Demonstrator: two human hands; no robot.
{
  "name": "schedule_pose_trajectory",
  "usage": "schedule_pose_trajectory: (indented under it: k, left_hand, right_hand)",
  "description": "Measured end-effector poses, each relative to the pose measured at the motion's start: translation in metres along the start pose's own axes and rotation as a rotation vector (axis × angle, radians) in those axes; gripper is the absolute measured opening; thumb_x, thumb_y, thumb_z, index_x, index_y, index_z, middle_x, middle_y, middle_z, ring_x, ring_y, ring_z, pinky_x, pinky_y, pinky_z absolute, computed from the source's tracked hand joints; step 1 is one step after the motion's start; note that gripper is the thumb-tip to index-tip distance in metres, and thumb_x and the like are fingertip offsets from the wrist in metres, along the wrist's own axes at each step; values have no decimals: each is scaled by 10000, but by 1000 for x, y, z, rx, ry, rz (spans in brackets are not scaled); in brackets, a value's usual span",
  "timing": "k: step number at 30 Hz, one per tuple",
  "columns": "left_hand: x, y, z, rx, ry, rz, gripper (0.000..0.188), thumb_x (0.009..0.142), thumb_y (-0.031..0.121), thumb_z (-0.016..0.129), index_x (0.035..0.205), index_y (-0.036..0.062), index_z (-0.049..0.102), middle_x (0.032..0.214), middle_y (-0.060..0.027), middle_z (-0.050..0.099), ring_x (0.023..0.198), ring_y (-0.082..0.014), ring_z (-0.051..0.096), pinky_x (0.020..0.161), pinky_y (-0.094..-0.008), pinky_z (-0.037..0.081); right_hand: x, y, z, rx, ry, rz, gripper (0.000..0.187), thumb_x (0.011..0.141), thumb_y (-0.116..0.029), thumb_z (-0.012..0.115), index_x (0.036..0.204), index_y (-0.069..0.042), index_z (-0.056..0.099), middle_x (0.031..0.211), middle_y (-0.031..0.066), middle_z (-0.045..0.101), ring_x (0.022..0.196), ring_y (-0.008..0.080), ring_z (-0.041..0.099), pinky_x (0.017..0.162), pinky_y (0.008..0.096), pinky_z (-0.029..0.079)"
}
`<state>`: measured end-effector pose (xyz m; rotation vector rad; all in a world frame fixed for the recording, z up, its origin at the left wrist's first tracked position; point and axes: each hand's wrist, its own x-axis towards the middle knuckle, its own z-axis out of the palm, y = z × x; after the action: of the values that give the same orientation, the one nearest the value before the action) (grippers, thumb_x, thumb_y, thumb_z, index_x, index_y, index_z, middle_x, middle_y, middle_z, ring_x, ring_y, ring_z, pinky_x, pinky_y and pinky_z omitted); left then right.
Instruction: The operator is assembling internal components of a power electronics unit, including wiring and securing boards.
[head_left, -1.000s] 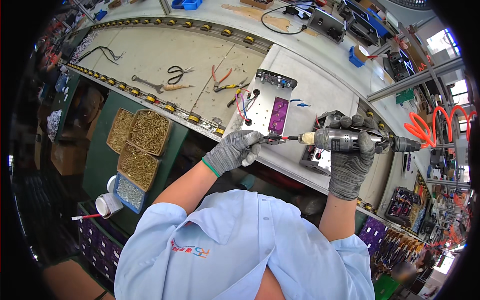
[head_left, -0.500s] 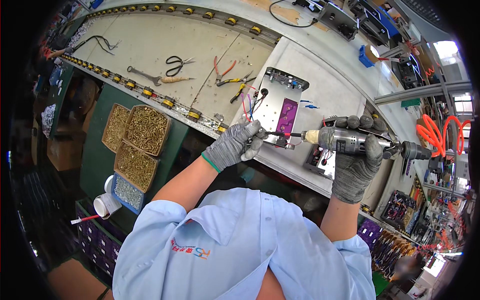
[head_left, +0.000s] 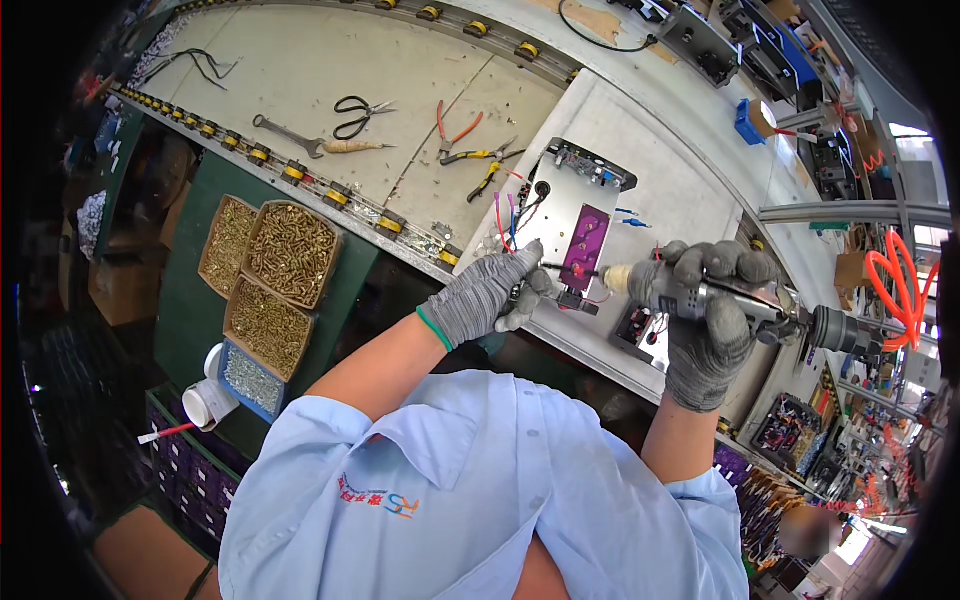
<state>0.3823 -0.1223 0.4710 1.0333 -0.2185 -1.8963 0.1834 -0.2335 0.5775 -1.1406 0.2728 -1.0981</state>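
i note the right hand has closed its fingers on the power screwdriver, bit now nearer the metal plate on the tabletop; left hand pinches the bit tip, suggesting fastening is underway.

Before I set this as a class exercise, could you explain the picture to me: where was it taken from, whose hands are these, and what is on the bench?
The picture comes from a wide-angle camera on the worker's head, looking down, so straight edges curve. Both hands wear grey gloves. The right hand has its grip around a powered screwdriver, its tip pointing left. The left hand steadies something small at that tip; what exactly is hidden. Just beyond lies a metal plate with a purple circuit board and coloured wires. Further left on the bench lie scissors, a wrench and red-handled pliers. Below the bench edge sit open boxes of brass screws.
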Motion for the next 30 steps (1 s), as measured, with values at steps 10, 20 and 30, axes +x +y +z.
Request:
schedule_pose_trajectory:
  k: [10, 20, 30]
  left_hand:
    - [3, -18, -47, 1010, 311, 212, 501, 829, 519, 742, 804, 28, 648, 657, -71, 598, 677, -195, 604, 696, -384, 508]
    - [20, -18, -54, 1130, 434, 219, 585, 729, 627, 766, 740, 56, 637, 693, -92, 650, 693, -235, 646, 719, -378, 521]
    - [20, -17, -55, 1063, 413, 212, 588, 715, 605, 790, 788, 42, 637, 760, -97, 685, 752, -238, 667, 748, -379, 528]
  right_hand:
    - [33, 66, -11, -341, 193, 119, 268, 828, -1, 677, 1073, 46, 578, 995, 172, 673, 867, 229, 696, 797, 362, 601]
    - [37, 89, -14, -315, 158, 178, 270, 844, 50, 670, 1095, 27, 573, 1032, 154, 672, 894, 210, 695, 800, 363, 606]
    - [46, 97, -3, -513, 14, 232, 309, 835, 4, 702, 1112, 19, 565, 981, 142, 668, 849, 224, 694, 797, 383, 608]
